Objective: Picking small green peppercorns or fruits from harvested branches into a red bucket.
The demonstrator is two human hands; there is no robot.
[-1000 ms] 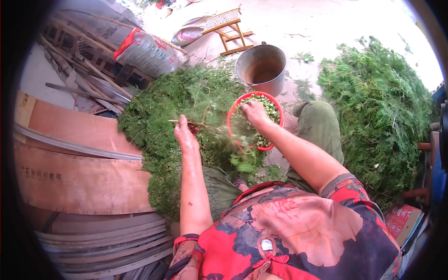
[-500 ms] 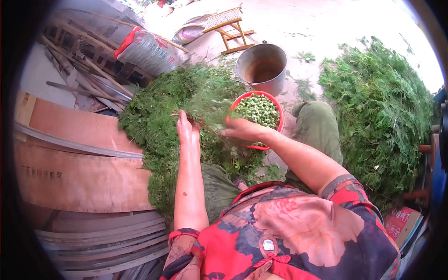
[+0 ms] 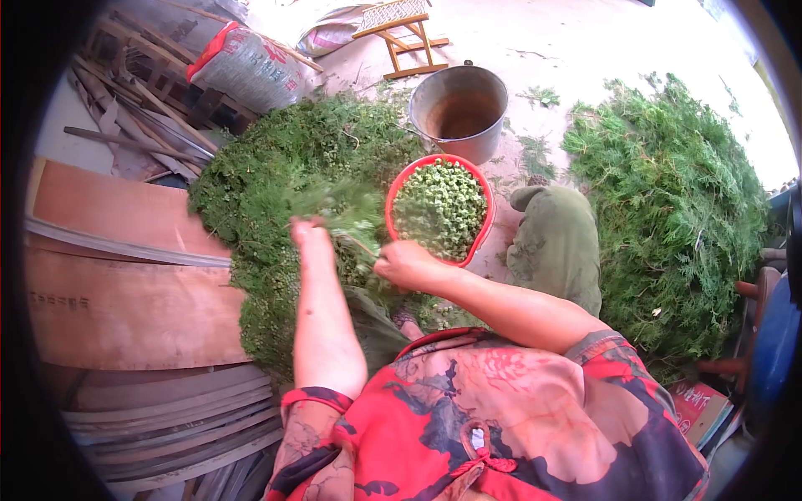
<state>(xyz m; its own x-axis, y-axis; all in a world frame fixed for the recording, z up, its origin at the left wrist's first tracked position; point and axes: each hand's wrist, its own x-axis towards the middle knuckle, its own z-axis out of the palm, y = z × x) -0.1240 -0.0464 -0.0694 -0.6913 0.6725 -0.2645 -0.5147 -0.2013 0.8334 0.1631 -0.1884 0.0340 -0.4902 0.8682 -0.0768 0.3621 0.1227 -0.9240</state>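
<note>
The right hand [image 3: 407,265], at centre, has its fingers curled round the stem of a conifer sprig [image 3: 357,243]; motion blur hides whether the left hand [image 3: 309,233], just left, grips too. Above the right hand sits a red-rimmed bucket [image 3: 391,199] of small green cones [image 3: 447,200]; cut branches [image 3: 668,217] fill the right side.

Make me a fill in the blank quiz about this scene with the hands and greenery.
The tub holding green pieces has a ____ rim.
The hand nearer the tub is the person's ____.
The trousers are ____.
Of tub and metal bucket, the one nearer the stool is the ____.
Missing words: red; right; green; bucket.
</note>
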